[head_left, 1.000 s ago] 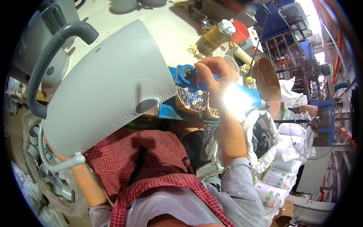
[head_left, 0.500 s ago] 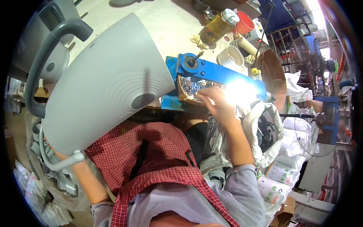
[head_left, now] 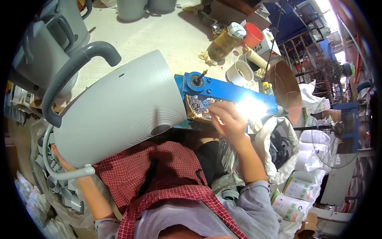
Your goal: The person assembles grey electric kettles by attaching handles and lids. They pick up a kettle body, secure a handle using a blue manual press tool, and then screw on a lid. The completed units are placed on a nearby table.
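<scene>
A large light-grey plastic vessel [head_left: 119, 107], with a ribbed end and a dark-grey curved handle [head_left: 71, 71], lies tilted on its side at my left. My left hand [head_left: 63, 160] supports its lower left end; most of the fingers are hidden behind it. A thin light-grey curved bar [head_left: 67, 173] passes in front of that hand. My right hand [head_left: 229, 121] is over a small open box of mixed small parts [head_left: 195, 104], thumb and fingers drawn together; what they pinch cannot be made out. Just behind the box is a blue metal fixture [head_left: 223, 89] with an upright pin [head_left: 203, 74].
Similar grey vessels [head_left: 34, 55] stand at the far left. Behind the fixture are a jar of yellowish liquid [head_left: 227, 42], a red cup [head_left: 252, 35] and a white tub [head_left: 241, 72]. A bright lamp [head_left: 253, 108] glares beside my right hand. A white sack [head_left: 264, 151] holds dark parts.
The grey vessel has tipped nearer to level, its upper edge lower in view. My right hand stays at the parts box, its fingers curled more. The whole view has shifted slightly.
</scene>
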A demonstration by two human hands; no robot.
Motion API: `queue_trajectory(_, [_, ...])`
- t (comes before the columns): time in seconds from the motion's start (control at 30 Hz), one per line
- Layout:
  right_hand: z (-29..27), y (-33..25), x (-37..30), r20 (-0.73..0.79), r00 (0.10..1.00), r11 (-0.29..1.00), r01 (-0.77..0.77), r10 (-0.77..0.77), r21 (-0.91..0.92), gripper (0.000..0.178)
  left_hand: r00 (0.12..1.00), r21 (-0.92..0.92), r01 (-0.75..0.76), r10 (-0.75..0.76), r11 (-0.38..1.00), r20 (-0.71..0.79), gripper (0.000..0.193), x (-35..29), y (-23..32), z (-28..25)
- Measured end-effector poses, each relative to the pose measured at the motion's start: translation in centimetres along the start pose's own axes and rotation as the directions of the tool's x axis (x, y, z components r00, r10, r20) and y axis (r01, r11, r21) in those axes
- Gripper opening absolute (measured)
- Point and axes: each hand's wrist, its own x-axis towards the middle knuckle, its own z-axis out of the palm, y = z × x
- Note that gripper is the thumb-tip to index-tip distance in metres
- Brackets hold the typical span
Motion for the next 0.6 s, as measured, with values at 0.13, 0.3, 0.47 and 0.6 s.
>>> queue_trajectory(0.13, [-1.3,-0.3,6.0,-0.264,0.951,0.979,0.118,-0.158,-0.164,0.029,0.998,0.027,0.011,-0.01,1.0,-0.054,0.057,0.5,-0.5,0.9])
queue_trajectory(0.3, [0.0,1.3,7.8,-0.194,0.94,0.947,0.238,-0.28,-0.213,0.031,0.994,-0.012,0.081,-0.08,0.997,0.071,0.051,0.2,-0.9,1.5])
queue_trajectory(0.47, [0.0,1.1,7.3,-0.125,0.964,0.953,0.2,-0.233,-0.229,0.031,0.992,-0.021,0.103,-0.101,0.995,0.076,0.056,0.9,-1.3,2.1])
queue_trajectory(0.6, [-1.4,-0.4,5.8,-0.177,0.979,0.975,-0.064,0.103,0.213,0.029,0.978,-0.055,0.06,-0.048,0.997,0.204,0.055,1.4,-1.9,4.6])
